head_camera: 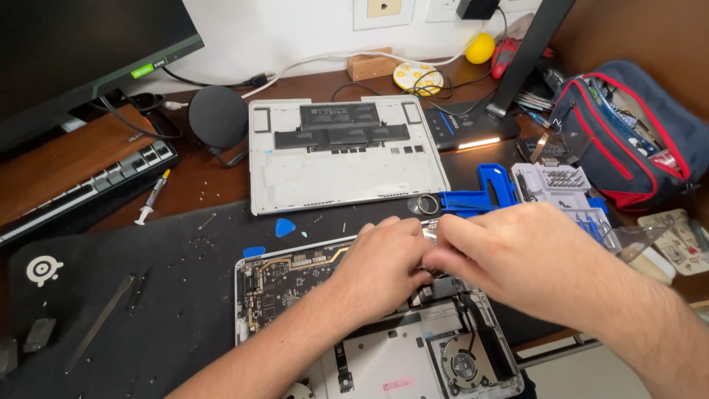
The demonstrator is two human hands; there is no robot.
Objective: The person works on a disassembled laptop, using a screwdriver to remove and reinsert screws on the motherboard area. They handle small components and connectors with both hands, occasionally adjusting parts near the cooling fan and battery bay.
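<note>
1. Head view, hands: the left hand [384,270] and the right hand [517,258] meet just right of the frame's centre over the opened silver laptop chassis with its bare circuit board and round fan [354,325], which lies at the lower middle of the frame on the black desk mat [170,295]. The fingers [436,255] of both hands are bunched narrow and pressed together over the board's upper right part; whether they pinch anything I cannot tell, since the hands hide that spot.

2. Head view, risks: as I judge it, pressure from two hands on one small hidden spot could bend a connector or tear a thin cable. Tiny loose screws [203,240] lie scattered on the mat at centre left and could be swept away or lost by a forearm. The blue triangular plastic pick [285,227] sits near the chassis edge and could slip under it.

3. Head view, containers: the clear plastic bit case with a blue frame [554,188], right of centre, lies open and holds rows of small metal bits. The dark blue zip pouch with red trim [628,133], upper right, gapes open with tools inside that are too crowded to tell apart.

4. Head view, the rest: the removed silver bottom cover with black strips [343,151] lies flat at upper centre, and a white thermal-paste syringe [153,198] rests at the left beside a dark keyboard [96,185].
</note>
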